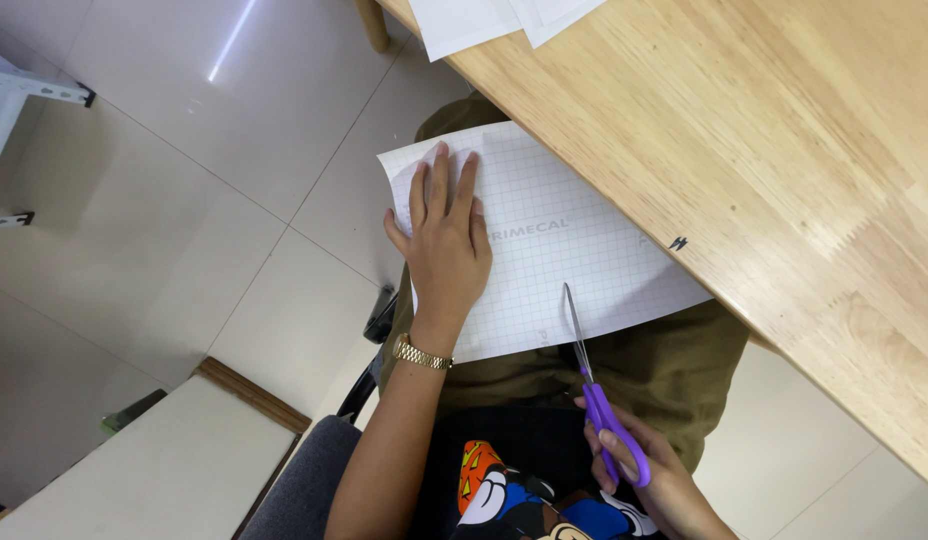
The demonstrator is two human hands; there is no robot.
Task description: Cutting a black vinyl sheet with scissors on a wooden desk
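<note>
Item: gridded sheet (pixel 574 260), white with a fine square grid and faint grey lettering. It lies across the person's lap, its far edge against or slightly under the edge of the wooden table (pixel 784 150) at about 2 o'clock. The corner at 11 o'clock curls slightly upward.

Item: scissors (pixel 589 375), purple handles, slim metal blades. They enter the sheet's near edge at 6 o'clock, tips pointing toward 12 o'clock. The blades appear nearly together; how far they have bitten into the paper cannot be told.

Item: right hand (pixel 644 470), at 5 o'clock of the sheet, fingers through the purple loops, grasping the scissors.

Item: left hand (pixel 446 235), laid flat on the sheet's 9 o'clock side, fingers spread toward 12 o'clock, gripping nothing. By its posture it pins the paper to the lap so the sheet stays taut against the blades. A gold wristwatch (pixel 422 352) sits on that wrist.

Surroundings: olive-green trousers (pixel 674 370) beneath the sheet; a black shirt with a colourful cartoon print (pixel 514 495) at 6 o'clock. White papers (pixel 484 20) rest on the table at 12 o'clock. Pale floor tiles (pixel 184 200) spread to 9 o'clock, a white tabletop (pixel 154 470) at 7 o'clock.
</note>
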